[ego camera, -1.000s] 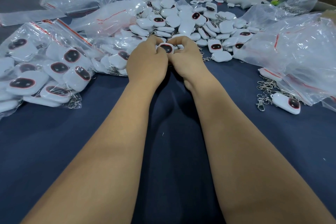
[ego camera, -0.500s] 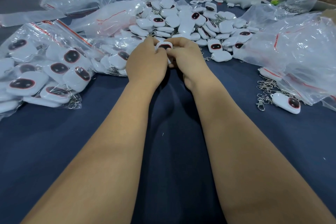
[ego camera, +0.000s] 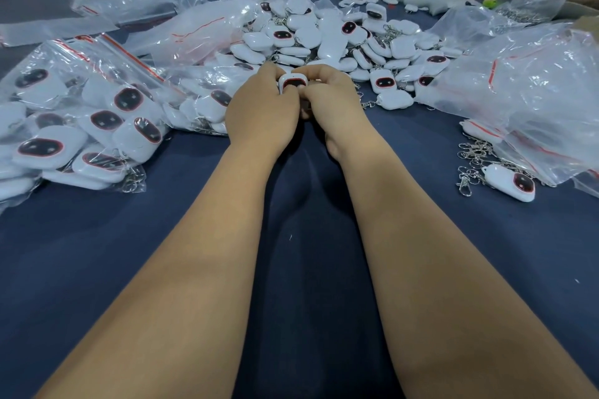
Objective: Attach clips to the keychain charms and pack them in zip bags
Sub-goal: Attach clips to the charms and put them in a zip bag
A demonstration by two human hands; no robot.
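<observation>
Head view, both hands (ego camera: 291, 104) still pinching white charm (ego camera: 292, 82), now lifted slightly, face upright

Blue-clothed table (ego camera: 97, 253) bears charm pile (ego camera: 327, 39), zip bags (ego camera: 81, 113).

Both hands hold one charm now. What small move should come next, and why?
Probably keep the charm pinched and finish hooking its clip on before bagging. The left hand and right hand both grip it just short of the loose pile, and no clip shows on it, since the fingers hide its edges. The filled bags lie to the left.
</observation>
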